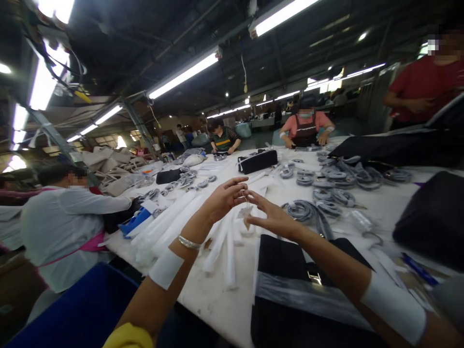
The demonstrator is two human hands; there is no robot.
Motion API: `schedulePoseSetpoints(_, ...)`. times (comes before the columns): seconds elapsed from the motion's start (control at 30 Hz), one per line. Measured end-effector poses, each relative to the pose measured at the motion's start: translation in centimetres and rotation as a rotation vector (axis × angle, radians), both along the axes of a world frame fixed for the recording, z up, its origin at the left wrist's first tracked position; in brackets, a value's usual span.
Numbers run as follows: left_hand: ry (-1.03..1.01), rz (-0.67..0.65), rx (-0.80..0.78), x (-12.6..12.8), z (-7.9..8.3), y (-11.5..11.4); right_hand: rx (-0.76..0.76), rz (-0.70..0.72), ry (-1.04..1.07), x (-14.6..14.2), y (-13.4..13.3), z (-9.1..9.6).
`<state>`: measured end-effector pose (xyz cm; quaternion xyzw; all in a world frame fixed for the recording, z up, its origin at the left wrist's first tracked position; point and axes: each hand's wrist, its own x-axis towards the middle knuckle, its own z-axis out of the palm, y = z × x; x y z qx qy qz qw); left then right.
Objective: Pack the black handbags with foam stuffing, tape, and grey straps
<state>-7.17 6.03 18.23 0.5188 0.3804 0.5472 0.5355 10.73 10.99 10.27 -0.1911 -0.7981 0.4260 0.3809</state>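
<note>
One tag (245,211) just below fingers (232,184)

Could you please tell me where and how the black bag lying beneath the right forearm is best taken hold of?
Probably by its left edge, coming from the left: the bag lies flat with that edge out from under the right forearm, which crosses above its right side, past the metal clasp.

We're holding a small tag (245,211) on a thin, pale string (247,196). String is looping at our left hand (221,199), right hand (271,216) just beside. Tag is hanging clear of the table (217,302), whitish up top, tan below; we're not making out any print.
</note>
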Motion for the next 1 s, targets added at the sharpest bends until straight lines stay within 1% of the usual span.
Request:
schedulePoseSetpoints(0.07, -0.034, -0.036, -0.016, 1.4, 0.2, -0.3, -0.132, 0.026, -0.034, 0.3, -0.4, -0.4)
schedulePoseSetpoints(0.13, 0.017, -0.064, -0.018, 2.1, 0.2, -0.6, -0.204, 0.025, -0.090, 1.5, -0.8, -1.0)
schedulePoseSetpoints(0.2, 0.159, -0.096, -0.012, 2.2, 0.0, -0.9, -0.236, 0.008, -0.093, 3.3, -1.3, -1.4)
schedulePoseSetpoints(0.27, 0.361, -0.097, 0.012, 2.0, -0.4, -1.1, -0.252, -0.022, -0.074, 5.2, -1.7, -1.4)
schedulePoseSetpoints(0.33, 0.540, -0.075, 0.054, 2.0, -0.9, -1.2, -0.256, -0.057, -0.094, 7.0, -2.2, -0.9)
schedulePoseSetpoints(0.4, 0.633, -0.060, 0.088, 2.0, -1.3, -1.3, -0.273, -0.070, -0.130, 8.4, -2.8, -0.2)
schedulePoseSetpoints(0.47, 0.632, -0.091, 0.086, 2.2, -1.7, -1.4, -0.321, -0.065, -0.140, 9.3, -3.2, 0.4)
schedulePoseSetpoints(0.53, 0.572, -0.145, 0.064, 2.4, -1.9, -1.6, -0.326, -0.086, -0.145, 9.9, -3.5, 0.4)
schedulePoseSetpoints(0.6, 0.474, -0.185, 0.047, 2.8, -2.0, -1.8, -0.249, -0.125, -0.136, 10.0, -3.6, 0.0)
schedulePoseSetpoints(0.67, 0.344, -0.196, 0.047, 3.4, -2.0, -1.9, -0.154, -0.158, -0.104, 9.9, -3.9, -0.4)
schedulePoseSetpoints(0.77, 0.168, -0.180, 0.067, 4.6, -2.2, -2.1, -0.097, -0.184, -0.043, 9.4, -4.7, -0.7)
schedulePoseSetpoints(0.8, 0.157, -0.169, 0.081, 5.0, -2.2, -2.1, -0.093, -0.193, -0.026, 9.2, -5.1, -0.6)
schedulePoseSetpoints(0.83, 0.189, -0.150, 0.099, 5.2, -2.3, -2.0, -0.095, -0.203, -0.017, 9.1, -5.5, -0.4)
schedulePoseSetpoints(0.9, 0.366, -0.069, 0.171, 5.5, -2.7, -1.6, -0.130, -0.227, -0.009, 9.1, -6.1, 0.2)
schedulePoseSetpoints(1.0, 0.672, 0.094, 0.322, 5.2, -3.4, -1.2, -0.288, -0.235, 0.020, 9.4, -6.6, 0.9)
